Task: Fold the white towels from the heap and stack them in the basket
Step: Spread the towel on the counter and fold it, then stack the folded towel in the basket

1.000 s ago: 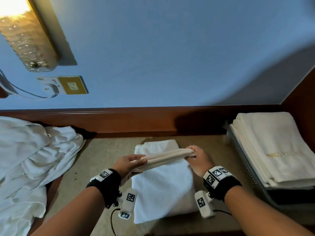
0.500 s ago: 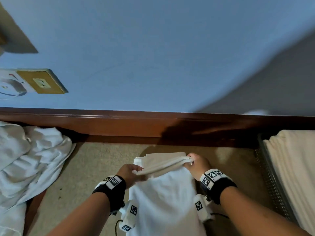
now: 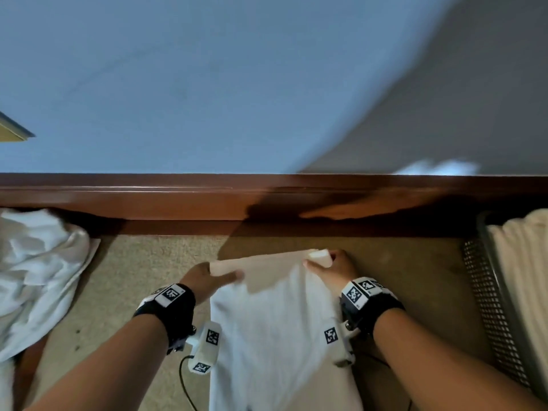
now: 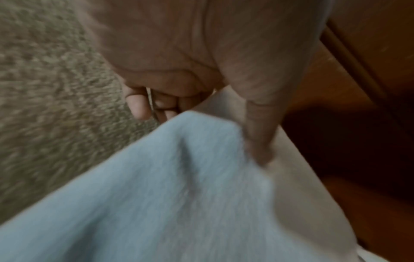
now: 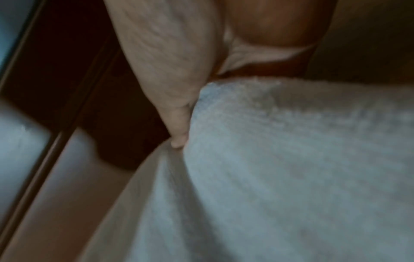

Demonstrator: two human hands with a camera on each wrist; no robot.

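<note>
A folded white towel [image 3: 275,327] lies lengthwise on the beige carpet between my forearms. My left hand [image 3: 212,277] pinches its far left corner, thumb on top. My right hand [image 3: 326,262] pinches the far right corner, slightly raised. In the left wrist view the thumb [image 4: 257,134] presses the towel [image 4: 179,195] against curled fingers. The right wrist view shows my thumb [image 5: 179,127] tucked against the towel's [image 5: 291,159] folded edge. The mesh basket [image 3: 486,307] stands at the right with folded towels [image 3: 525,262] inside. The heap of white towels [image 3: 38,271] lies at the left.
A dark wooden skirting board [image 3: 178,200] runs along the blue wall just beyond the towel. Bare carpet [image 3: 142,262] separates the towel from the heap, and a narrower strip [image 3: 415,262] separates it from the basket. A cable [image 3: 185,381] trails below my left wrist.
Both hands have carried the towel's folded far edge away from me toward the skirting board and lowered it. The head view has swung down and right, so the lamp is out of view.
</note>
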